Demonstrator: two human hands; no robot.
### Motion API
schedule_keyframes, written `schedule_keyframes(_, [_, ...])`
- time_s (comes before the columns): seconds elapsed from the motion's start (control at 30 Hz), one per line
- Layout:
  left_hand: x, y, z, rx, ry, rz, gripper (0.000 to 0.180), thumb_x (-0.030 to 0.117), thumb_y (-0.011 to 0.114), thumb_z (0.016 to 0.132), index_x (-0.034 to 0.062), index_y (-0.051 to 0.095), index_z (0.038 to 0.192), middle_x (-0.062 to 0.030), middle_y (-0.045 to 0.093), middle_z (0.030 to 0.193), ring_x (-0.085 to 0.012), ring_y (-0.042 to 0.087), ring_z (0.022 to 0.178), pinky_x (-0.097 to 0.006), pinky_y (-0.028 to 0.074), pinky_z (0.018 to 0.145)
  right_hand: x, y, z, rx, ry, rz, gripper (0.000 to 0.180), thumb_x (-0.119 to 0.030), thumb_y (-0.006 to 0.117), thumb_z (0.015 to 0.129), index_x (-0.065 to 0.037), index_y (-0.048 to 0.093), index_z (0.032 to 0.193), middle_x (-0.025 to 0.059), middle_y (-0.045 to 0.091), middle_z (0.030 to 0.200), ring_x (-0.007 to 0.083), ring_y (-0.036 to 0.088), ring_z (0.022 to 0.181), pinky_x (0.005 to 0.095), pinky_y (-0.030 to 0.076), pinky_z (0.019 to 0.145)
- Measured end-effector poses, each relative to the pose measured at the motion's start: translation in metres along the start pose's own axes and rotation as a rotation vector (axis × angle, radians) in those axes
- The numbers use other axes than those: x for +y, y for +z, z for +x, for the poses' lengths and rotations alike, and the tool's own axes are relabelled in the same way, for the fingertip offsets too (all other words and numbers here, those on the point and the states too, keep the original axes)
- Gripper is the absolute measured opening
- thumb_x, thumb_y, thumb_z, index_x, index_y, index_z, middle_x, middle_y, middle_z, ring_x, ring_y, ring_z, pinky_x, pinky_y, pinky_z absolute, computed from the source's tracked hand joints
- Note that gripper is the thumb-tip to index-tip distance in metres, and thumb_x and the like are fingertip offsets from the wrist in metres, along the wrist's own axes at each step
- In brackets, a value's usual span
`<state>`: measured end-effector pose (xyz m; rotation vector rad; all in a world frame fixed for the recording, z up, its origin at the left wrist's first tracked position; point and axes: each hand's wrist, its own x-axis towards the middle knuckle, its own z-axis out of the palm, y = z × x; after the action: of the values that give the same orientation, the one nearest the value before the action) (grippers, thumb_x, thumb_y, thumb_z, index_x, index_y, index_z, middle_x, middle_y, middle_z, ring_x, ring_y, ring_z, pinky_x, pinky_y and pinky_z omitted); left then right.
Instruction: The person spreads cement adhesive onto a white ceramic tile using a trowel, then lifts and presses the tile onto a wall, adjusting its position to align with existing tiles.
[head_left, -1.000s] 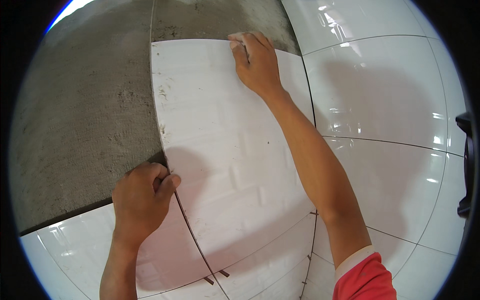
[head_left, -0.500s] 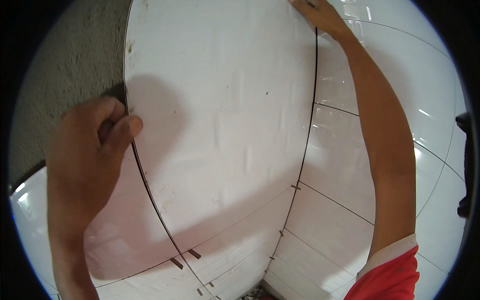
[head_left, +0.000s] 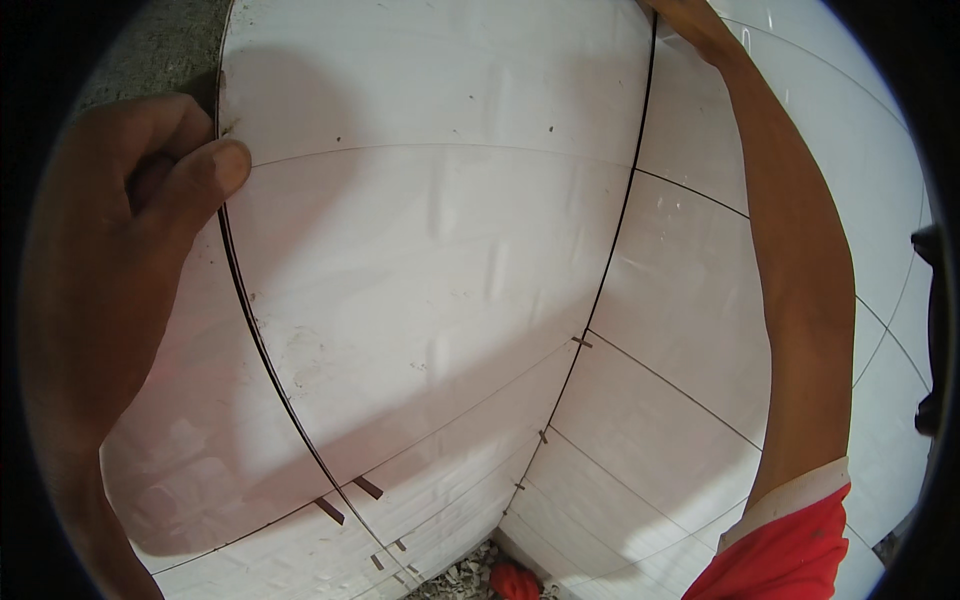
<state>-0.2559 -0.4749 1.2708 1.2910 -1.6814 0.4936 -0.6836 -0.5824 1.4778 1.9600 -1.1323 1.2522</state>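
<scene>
A large white wall tile [head_left: 430, 260] stands upright, its smudged face marked with small dark specks. A thin line crosses its upper part. My left hand [head_left: 150, 190] is closed at the left edge, thumb on the face and fingers curled out of sight behind the edge. My right hand [head_left: 695, 25] reaches up to the top of the picture, by the dark corner joint [head_left: 622, 220] between the two walls. Its fingers are cut off by the frame, so their hold is hidden.
Glossy white tiles [head_left: 680, 400] cover the right wall. Bare grey cement [head_left: 155, 55] shows at upper left. Dark spacer strips [head_left: 330, 511] stick out of the lower joint, with smaller ones [head_left: 581, 341] along the corner. Rubble [head_left: 460, 575] and a red object [head_left: 515, 580] lie at the bottom.
The view has tilted downward, bringing more rubble and the red object into sight. Both hands sit higher in the picture, the left one farther left. The thin line across the white surface now shows.
</scene>
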Motion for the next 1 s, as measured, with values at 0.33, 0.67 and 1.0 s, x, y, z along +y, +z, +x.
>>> schedule_keyframes(0.33, [0.043, -0.035, -0.011, -0.104, -0.007, 0.002, 0.028, 0.022, 0.072, 0.091, -0.0037, 0.071, 0.079, -0.004, 0.06, 0.061, -0.0145, 0.053, 0.057, -0.036, 0.042, 0.058, 0.005, 0.007, -0.001, 0.031, -0.007, 0.108, 0.054, -0.052, 0.067, 0.098, -0.003, 0.065, 0.122, 0.0052, 0.067, 0.104, 0.0161, 0.06, 0.095, 0.0354, 0.051, 0.081])
schedule_keyframes(0.67, [0.003, -0.005, -0.002, 0.027, 0.047, 0.011, 0.039, 0.04, 0.065, 0.094, 0.0031, 0.063, 0.08, -0.0034, 0.054, 0.062, -0.0116, 0.049, 0.053, -0.031, 0.042, 0.056, 0.025, 0.009, -0.028, 0.027, -0.204, 0.136, 0.088, -0.036, 0.08, 0.09, 0.009, 0.038, 0.153, 0.0258, 0.049, 0.152, 0.0322, 0.045, 0.142, 0.0381, 0.036, 0.117])
schedule_keyframes(1.0, [0.0, -0.005, -0.001, -0.02, 0.096, -0.106, 0.042, 0.041, 0.067, 0.094, 0.004, 0.061, 0.075, -0.0011, 0.052, 0.057, -0.0079, 0.046, 0.052, -0.028, 0.037, 0.053, 0.018, -0.014, -0.003, -0.172, -0.158, -0.021, 0.085, -0.032, 0.085, 0.084, 0.005, 0.046, 0.149, 0.0205, 0.056, 0.146, 0.0281, 0.052, 0.134, 0.0371, 0.04, 0.114])
